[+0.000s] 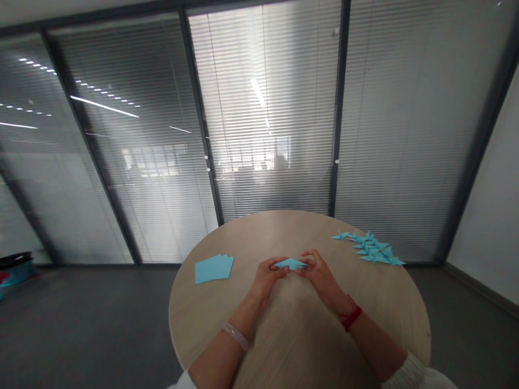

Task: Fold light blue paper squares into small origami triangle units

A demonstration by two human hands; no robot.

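Observation:
A partly folded piece of light-blue origami paper (291, 263) is held between my two hands, above the middle of the round table (279, 232). My left hand (267, 275) pinches its left end, with the thumb at the near side. At the right end, the fingers of my right hand (320, 274) close on the paper, the index finger bent and raised. The folded piece is wide and low, with a peak in the middle. Parts of both its ends are hidden by my fingers.
Flat blue paper sheets (213, 269) lie in a fanned stack at the table's left. Several folded blue paper cranes (371, 248) are grouped near the right back edge. Beyond the table stands a glass partition with blinds (275, 108). A dark-rimmed bag-like object (17, 268) is at the far left.

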